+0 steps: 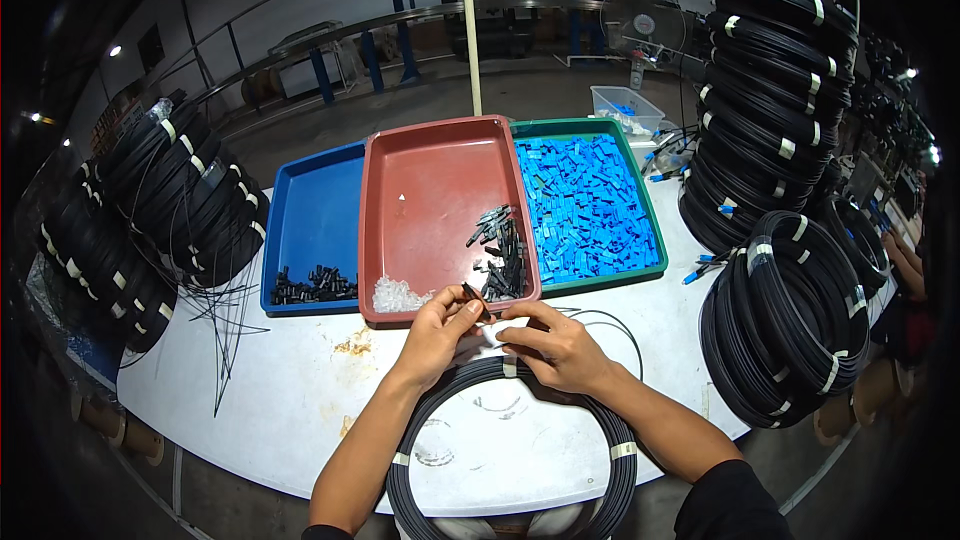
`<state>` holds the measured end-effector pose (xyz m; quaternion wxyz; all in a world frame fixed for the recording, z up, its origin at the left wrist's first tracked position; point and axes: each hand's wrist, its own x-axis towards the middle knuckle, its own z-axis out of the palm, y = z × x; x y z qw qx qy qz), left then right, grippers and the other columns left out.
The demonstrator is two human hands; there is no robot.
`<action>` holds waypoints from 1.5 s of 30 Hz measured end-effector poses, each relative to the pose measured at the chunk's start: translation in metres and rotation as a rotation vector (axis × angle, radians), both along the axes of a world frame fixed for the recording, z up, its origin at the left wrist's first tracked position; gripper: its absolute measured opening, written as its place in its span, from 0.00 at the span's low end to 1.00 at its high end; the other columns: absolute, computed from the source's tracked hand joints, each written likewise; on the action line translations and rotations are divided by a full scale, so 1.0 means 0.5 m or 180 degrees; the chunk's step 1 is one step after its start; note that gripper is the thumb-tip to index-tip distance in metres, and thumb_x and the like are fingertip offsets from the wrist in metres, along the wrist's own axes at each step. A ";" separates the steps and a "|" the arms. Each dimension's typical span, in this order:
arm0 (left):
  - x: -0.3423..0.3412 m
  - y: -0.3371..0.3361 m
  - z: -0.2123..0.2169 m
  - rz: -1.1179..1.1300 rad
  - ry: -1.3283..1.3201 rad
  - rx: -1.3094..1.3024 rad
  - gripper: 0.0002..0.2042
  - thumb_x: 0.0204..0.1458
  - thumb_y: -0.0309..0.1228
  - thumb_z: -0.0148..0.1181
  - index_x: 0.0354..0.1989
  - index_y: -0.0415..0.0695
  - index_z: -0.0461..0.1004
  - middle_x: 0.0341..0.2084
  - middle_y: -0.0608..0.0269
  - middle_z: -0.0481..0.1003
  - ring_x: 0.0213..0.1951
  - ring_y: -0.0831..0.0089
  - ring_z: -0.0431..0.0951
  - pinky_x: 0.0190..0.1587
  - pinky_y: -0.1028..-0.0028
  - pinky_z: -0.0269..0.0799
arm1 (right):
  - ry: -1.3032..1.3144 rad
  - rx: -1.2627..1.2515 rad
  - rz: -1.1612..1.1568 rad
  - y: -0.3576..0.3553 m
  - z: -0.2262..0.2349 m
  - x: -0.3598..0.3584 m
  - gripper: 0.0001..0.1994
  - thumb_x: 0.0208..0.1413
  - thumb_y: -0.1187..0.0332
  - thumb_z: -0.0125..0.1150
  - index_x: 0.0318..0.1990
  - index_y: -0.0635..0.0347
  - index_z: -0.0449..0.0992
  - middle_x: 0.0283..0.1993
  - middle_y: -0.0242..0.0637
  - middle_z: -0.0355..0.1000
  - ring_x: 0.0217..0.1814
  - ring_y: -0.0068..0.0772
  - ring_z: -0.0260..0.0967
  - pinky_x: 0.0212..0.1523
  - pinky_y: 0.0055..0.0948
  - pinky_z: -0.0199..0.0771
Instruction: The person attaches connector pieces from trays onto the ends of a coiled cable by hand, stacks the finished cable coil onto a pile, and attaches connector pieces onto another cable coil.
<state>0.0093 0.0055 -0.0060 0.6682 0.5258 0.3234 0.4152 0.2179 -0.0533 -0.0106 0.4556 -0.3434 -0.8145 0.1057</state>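
Note:
My left hand [436, 340] pinches a small black connector piece [473, 292] between thumb and fingers, just over the near edge of the red tray [430, 180]. Close beside it, my right hand [556, 348] has its thumb and fingers closed together; what they hold is too small to make out. Something whitish shows between the two hands. Under my wrists lies a coil of black cable [403, 485], bound with white tape. A thin loose loop of cable [636, 335] curves out behind my right hand.
The red tray holds black parts [508, 265] and clear small pieces [398, 296]. Left of it, a blue tray [315, 200] has black parts; right, a green tray [655, 230] is full of blue connectors [585, 205]. Cable coils are stacked left [195, 190] and right [770, 110].

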 end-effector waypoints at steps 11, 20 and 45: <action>-0.011 -0.010 -0.013 -0.0089 0.0053 0.0427 0.08 0.59 0.28 0.67 0.37 0.40 0.72 0.36 0.58 0.81 0.38 0.77 0.81 0.42 0.78 0.78 | -0.0042 0.0189 0.0117 0.010 -0.009 0.004 0.14 0.47 0.79 0.69 0.44 0.61 0.81 0.49 0.46 0.75 0.43 0.47 0.78 0.42 0.36 0.81; 0.000 -0.026 0.022 0.0747 0.0838 0.2601 0.18 0.48 0.20 0.69 0.50 0.38 0.76 0.39 0.54 0.83 0.40 0.66 0.83 0.44 0.68 0.78 | 0.0119 0.0157 0.0102 0.007 -0.009 0.006 0.13 0.44 0.82 0.66 0.40 0.63 0.81 0.44 0.42 0.77 0.42 0.45 0.78 0.43 0.36 0.80; -0.001 -0.043 0.022 0.0342 0.0793 0.2474 0.14 0.57 0.22 0.62 0.52 0.38 0.78 0.34 0.57 0.79 0.29 0.74 0.81 0.33 0.74 0.79 | 0.0344 0.0226 -0.0047 0.007 -0.005 0.006 0.16 0.42 0.85 0.65 0.42 0.63 0.83 0.39 0.41 0.76 0.35 0.34 0.77 0.34 0.28 0.77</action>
